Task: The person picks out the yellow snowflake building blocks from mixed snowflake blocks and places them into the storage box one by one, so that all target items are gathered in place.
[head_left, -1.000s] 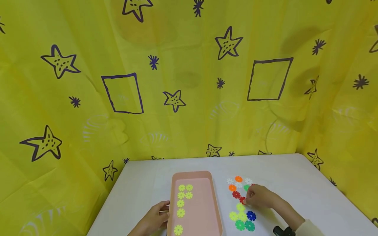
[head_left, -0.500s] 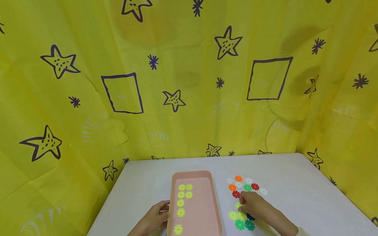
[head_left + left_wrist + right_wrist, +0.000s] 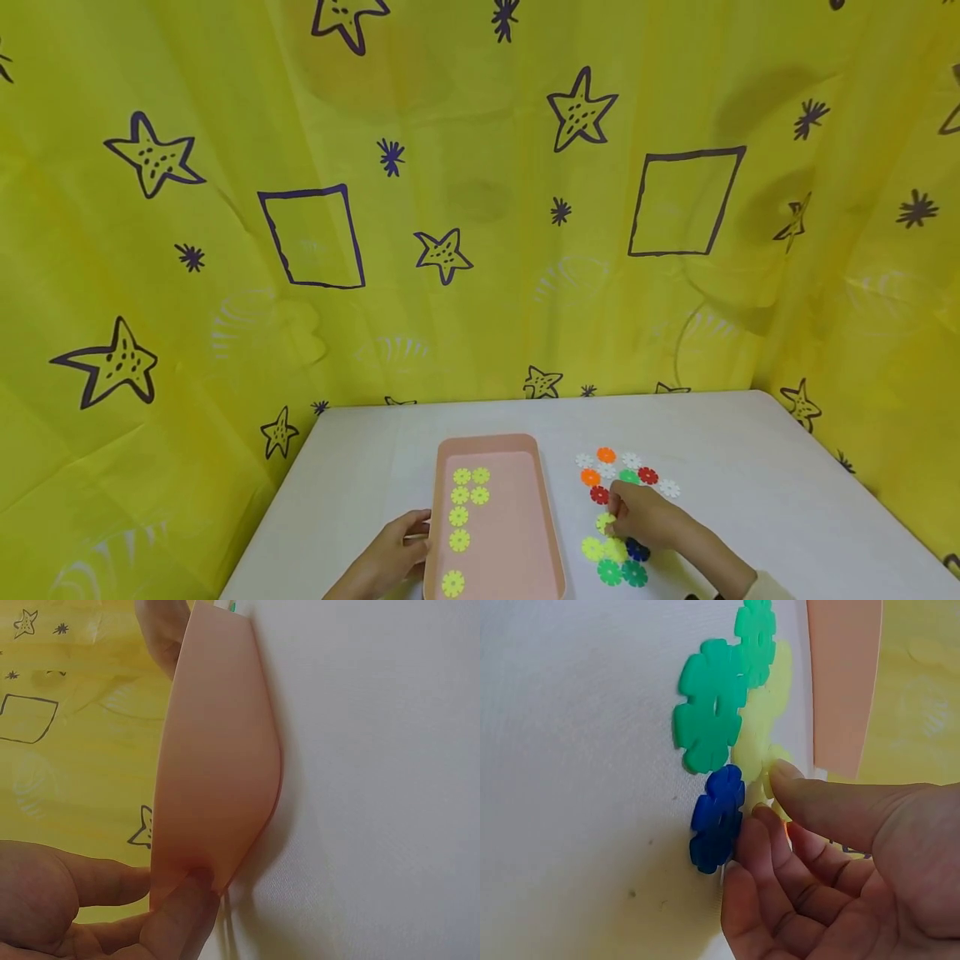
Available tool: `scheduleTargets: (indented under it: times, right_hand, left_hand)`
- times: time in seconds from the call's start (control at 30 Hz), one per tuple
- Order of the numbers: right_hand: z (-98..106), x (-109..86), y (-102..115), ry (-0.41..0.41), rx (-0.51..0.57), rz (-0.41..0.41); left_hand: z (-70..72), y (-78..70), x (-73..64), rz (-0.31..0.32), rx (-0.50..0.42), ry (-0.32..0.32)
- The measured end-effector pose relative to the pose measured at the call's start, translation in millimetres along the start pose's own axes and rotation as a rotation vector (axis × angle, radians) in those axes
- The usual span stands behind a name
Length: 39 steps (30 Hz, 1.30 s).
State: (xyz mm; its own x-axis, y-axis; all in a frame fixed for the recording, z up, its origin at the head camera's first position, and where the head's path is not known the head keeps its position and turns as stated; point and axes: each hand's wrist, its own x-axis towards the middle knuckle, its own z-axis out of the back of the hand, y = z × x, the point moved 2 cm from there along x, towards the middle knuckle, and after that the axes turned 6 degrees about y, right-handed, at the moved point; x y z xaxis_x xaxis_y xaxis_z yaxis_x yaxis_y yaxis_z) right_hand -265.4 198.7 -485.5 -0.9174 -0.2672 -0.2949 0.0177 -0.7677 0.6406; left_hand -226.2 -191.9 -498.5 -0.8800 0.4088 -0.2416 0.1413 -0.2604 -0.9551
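My left hand (image 3: 386,557) is at the left side of a pink tray (image 3: 553,533), its fingers at the wall. In the left wrist view a fingertip (image 3: 196,879) presses the outer wall of the tray (image 3: 214,735) while another reaches the rim. Yellow snowflake discs (image 3: 459,541) lie inside, mostly down the left. My right hand (image 3: 648,515) pinches a yellow snowflake disc (image 3: 778,759) between thumb and fingers, tilted up over the pile. Right beside the fingers lie a blue disc (image 3: 720,819), green discs (image 3: 711,706) and more yellow discs (image 3: 592,548).
Orange discs (image 3: 606,455), white discs (image 3: 669,488) and red discs (image 3: 648,475) lie behind the right hand on the white table (image 3: 360,467). A yellow curtain (image 3: 480,325) with star drawings hangs around the table's back and sides.
My right hand has come from the red discs toward me to the yellow ones and now pinches one, lifting its edge. The left hand and the tray have stayed put.
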Motion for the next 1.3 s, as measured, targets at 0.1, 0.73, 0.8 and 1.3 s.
scheduleTargets:
  times: [0.1,0.73,0.8,1.3]
  right_hand:
    - [1,0.9,-2,-0.008,0.022,0.007]
    - [13,8.4,-9,0.045,-0.016,-0.036]
    - [13,9.7,-9,0.057,-0.008,-0.045]
    - [20,23.3,-8,0.144,0.144,0.099]
  left_hand:
    - [0.2,0.3,-0.8,-0.010,-0.001,0.004]
    - [-0.6,0.9,-0.1,-0.039,-0.008,0.007]
    - [-1.0,0.5,-0.4,-0.046,-0.006,0.007]
    - [-0.4,1.2,-0.5,-0.059,-0.019,0.024]
